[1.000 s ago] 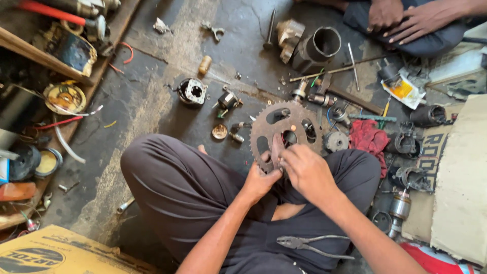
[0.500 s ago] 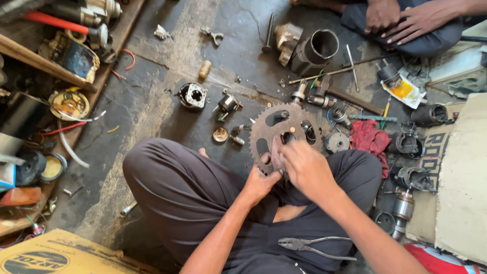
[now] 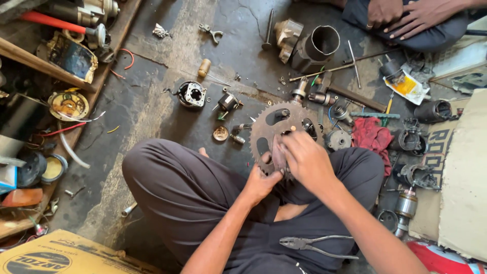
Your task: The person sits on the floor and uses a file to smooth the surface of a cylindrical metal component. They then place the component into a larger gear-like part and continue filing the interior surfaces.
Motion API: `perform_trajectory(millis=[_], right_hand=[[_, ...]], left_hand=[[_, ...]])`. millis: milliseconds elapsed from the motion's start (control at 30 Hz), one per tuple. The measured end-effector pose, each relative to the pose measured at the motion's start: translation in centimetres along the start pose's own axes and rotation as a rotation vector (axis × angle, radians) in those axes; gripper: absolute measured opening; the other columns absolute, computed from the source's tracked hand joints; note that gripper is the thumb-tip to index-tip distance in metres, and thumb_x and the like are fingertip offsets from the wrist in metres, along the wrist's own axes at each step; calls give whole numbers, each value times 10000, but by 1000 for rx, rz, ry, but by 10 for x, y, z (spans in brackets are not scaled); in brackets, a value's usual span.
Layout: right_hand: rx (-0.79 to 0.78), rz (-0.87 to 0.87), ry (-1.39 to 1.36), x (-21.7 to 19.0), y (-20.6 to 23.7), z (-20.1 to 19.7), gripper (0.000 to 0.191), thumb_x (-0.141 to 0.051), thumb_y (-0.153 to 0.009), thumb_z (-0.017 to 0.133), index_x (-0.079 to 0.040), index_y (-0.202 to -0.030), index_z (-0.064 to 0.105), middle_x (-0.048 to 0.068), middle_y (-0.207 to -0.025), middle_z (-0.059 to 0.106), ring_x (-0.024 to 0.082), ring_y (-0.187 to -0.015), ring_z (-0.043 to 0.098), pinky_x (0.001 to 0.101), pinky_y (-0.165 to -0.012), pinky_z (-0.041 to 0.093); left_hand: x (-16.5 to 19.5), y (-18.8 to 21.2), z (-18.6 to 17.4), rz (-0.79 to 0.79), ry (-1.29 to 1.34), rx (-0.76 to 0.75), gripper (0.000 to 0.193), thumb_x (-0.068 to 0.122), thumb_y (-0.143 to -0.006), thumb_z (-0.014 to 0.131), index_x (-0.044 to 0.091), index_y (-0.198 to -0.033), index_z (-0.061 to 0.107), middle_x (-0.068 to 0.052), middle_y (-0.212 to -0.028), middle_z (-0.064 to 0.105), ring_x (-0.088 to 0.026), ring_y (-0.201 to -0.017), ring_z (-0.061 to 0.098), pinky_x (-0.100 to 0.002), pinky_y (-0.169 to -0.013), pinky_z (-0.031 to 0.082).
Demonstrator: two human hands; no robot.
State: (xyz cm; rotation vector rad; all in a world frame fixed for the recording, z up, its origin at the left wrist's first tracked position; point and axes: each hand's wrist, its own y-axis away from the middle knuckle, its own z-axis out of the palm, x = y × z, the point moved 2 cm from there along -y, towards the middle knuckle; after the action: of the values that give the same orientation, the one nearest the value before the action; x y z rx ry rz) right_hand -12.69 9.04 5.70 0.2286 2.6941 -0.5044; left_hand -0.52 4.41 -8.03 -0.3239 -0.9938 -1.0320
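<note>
A large toothed metal sprocket (image 3: pixel 274 122) stands upright over my crossed legs. My left hand (image 3: pixel 261 182) grips its lower rim from below. My right hand (image 3: pixel 304 157) is closed over the sprocket's centre, fingers pressed on a small part at the hub that I cannot make out. Grey pliers (image 3: pixel 314 245) lie on my lap in the dark trousers (image 3: pixel 193 193), near my right forearm.
Engine parts litter the concrete floor: a round housing (image 3: pixel 192 94), a metal cylinder sleeve (image 3: pixel 320 44), a red rag (image 3: pixel 371 137), rods and bolts. Another person's hands (image 3: pixel 401 15) rest at the top right. A cardboard box (image 3: pixel 56 253) sits bottom left, cluttered wooden shelves (image 3: pixel 56 76) at left.
The sprocket and both hands stay in nearly the same hold. My right fingers have shifted slightly over the hub. The view has drifted a little.
</note>
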Motion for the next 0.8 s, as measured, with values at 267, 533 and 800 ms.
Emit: perform_trajectory(millis=[267, 533, 800], right_hand=[[-74, 2, 155, -9, 22, 11, 240, -81, -829, 692, -41, -1065, 666, 96, -899, 601, 304, -873, 575, 423, -753, 456], [-51, -25, 125, 1, 0, 0, 195, -116, -845, 701, -66, -1031, 676, 72, -917, 623, 301, -892, 576, 426, -773, 439], [-45, -25, 160, -11, 33, 9, 224, -82, -828, 662, -45, -1048, 646, 99, -959, 613, 319, -961, 590, 444, -874, 450]], left_hand=[[-7, 7, -5, -42, 28, -38, 309, -6, -851, 630, 64, -1147, 576, 38, -1033, 589, -64, -977, 537, -239, -875, 456], [3, 3, 2, 4, 60, -7, 373, 6, -806, 634, 101, -1162, 583, 72, -1044, 597, -41, -971, 544, -227, -880, 467], [-8, 5, -6, -7, 23, -39, 229, -8, -884, 664, 57, -1080, 563, 23, -982, 562, -80, -918, 519, -260, -812, 452]])
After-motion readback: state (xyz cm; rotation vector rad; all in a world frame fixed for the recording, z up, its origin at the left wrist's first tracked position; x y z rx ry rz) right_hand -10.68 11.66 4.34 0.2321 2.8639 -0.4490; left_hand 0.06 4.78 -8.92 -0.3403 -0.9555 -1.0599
